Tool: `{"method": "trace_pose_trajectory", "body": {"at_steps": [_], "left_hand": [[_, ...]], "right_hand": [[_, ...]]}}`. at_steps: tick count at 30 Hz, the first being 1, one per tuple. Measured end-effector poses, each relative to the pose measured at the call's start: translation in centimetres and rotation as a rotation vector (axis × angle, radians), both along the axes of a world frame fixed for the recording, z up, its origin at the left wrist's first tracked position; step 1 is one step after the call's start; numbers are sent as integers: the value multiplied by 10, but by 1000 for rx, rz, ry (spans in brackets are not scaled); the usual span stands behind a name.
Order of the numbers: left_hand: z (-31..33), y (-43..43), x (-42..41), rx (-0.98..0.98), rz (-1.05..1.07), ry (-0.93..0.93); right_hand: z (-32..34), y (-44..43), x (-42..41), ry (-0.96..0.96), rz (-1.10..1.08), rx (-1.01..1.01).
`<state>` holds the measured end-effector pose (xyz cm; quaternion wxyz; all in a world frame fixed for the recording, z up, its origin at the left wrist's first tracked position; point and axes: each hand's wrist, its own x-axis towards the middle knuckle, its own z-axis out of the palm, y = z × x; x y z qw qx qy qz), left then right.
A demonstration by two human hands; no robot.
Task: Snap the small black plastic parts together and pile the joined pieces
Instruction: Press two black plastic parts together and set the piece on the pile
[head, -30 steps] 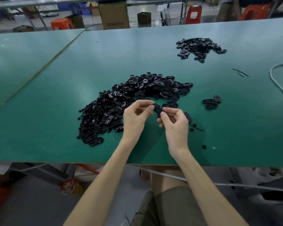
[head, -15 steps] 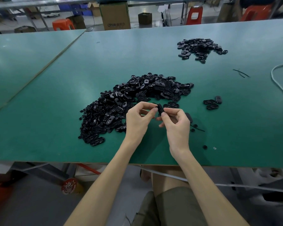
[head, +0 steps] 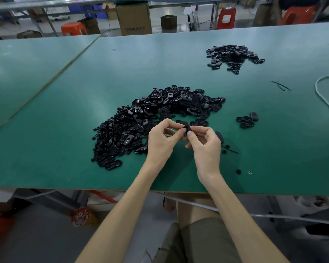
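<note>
A small black part [head: 186, 127] is pinched between the fingers of the left hand [head: 160, 142] and right hand [head: 205, 147], above the tabletop [head: 84, 111], beside the big heap [head: 152, 118].

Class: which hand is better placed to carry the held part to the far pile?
Probably the right hand: both pinch the part, but the far pile lies on its side, away from the left hand.

Green table [head: 160, 63] on a grey floor [head: 36, 243]; behind, cardboard box [head: 134, 17] (lettered) and 3 plastic stools [head: 73, 28].
</note>
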<state>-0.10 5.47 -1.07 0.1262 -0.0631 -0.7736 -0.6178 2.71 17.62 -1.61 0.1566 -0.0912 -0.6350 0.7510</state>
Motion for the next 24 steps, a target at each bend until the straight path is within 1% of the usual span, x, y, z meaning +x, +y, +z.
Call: {"method": "trace_pose_trajectory", "body": {"at_steps": [17,24], "left_hand": [[1,1,3,-41,62,11],[-1,0,1,-55,43,-4]], "right_hand": [[-2,1,-1,9,23,3],[-1,0,0,5,33,-6]]}}
